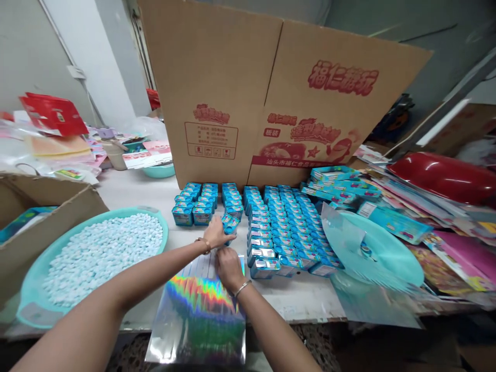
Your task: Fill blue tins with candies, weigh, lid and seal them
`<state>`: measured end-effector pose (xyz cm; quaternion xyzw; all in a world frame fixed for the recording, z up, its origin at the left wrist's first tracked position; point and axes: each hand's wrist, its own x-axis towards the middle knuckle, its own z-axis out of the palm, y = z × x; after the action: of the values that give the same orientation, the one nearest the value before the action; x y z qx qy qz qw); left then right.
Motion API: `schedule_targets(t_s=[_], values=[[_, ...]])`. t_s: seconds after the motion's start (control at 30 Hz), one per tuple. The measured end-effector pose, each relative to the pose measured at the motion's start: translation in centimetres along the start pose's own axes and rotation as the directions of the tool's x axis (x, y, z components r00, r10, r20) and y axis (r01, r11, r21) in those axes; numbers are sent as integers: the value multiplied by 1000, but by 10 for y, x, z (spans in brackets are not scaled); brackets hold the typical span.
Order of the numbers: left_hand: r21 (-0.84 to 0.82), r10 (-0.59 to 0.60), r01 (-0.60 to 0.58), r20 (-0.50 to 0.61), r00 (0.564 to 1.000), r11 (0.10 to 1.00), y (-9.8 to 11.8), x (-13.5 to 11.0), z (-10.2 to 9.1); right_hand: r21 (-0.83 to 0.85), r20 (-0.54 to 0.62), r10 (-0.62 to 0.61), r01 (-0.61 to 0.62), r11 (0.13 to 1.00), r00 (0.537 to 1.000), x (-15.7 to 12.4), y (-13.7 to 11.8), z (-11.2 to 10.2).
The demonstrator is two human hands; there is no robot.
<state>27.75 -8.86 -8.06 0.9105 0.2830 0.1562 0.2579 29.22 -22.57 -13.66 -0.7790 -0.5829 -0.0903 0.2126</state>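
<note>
My left hand (215, 233) grips a small blue tin (230, 223), held tilted above the table in front of the shorter rows. Just below it, my right hand (229, 266) has its fingers curled together close to the tin's lower side; what they pinch, if anything, is hidden. Under my right hand lies a shiny rainbow-reflecting sheet (197, 320), which hangs over the table's front edge. Several rows of matching blue tins (284, 232) stand right of my hands. Shorter rows of tins (194, 204) stand behind my left hand.
A turquoise basin (165, 227) full of pale tablets sits left, beside an open carton (58, 206). A large cardboard box (220, 67) rises behind the tins. At right are another turquoise basin (411, 263) partly under clear plastic, stacked blue packaging (337, 183) and a red bowl-like object (445, 175).
</note>
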Motion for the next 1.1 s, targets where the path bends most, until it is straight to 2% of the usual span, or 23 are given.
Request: schedule_targets(t_s=[0.07,0.2,0.27,0.3,0.33,0.4,0.47,0.53,0.57,0.63,0.73,0.8,0.87,0.93,0.97,1.03,1.1], values=[[-47,77,-75,45,996,996,-3,5,4,-21,-9,-5,5,1000,1000,0,0,3],[-133,227,-210,127,966,969,-9,17,-7,-51,-10,-20,20,999,1000,0,-1,5],[-228,264,-237,95,960,944,-10,13,-10,-45,-15,-24,23,999,1000,2,-2,4],[-303,252,-230,36,967,925,-11,7,-10,-37,-16,-29,29,999,999,2,-2,3],[-395,209,-211,-49,977,894,-12,-1,-8,-28,-15,-37,36,999,999,3,-2,3],[-583,13,-163,-252,968,796,-16,-21,1,-15,-8,-50,50,999,999,5,-2,2],[-710,-252,-117,-392,885,694,-22,-41,13,-10,-2,-55,55,998,998,6,-1,3],[-801,-459,-73,-412,787,594,-29,-55,22,0,4,-55,55,999,998,6,-1,3],[-837,-522,-51,-386,761,545,-32,-59,26,15,4,-57,57,998,998,6,-1,1],[-889,-577,-20,-314,754,458,-36,-60,28,82,-15,-78,79,994,997,4,-2,-8],[-915,-580,-8,-262,771,403,-37,-57,26,244,-137,-80,112,963,987,1,-2,-39],[-924,-576,-8,-246,780,383,-36,-55,23,351,-252,16,77,933,967,3,-1,-65],[-928,-568,-14,-239,787,372,-35,-56,22,437,-294,148,-5,900,944,7,2,-87],[-926,-552,-15,-239,799,378,-35,-57,22,475,-215,203,-79,876,955,13,4,-95],[-923,-544,-13,-237,805,384,-35,-58,23,462,-143,181,-96,881,973,15,4,-94],[-918,-529,-2,-231,817,397,-35,-59,24,362,21,63,-66,930,998,17,5,-83],[-913,-523,8,-225,822,407,-36,-59,25,199,159,-66,34,979,985,15,5,-66]])
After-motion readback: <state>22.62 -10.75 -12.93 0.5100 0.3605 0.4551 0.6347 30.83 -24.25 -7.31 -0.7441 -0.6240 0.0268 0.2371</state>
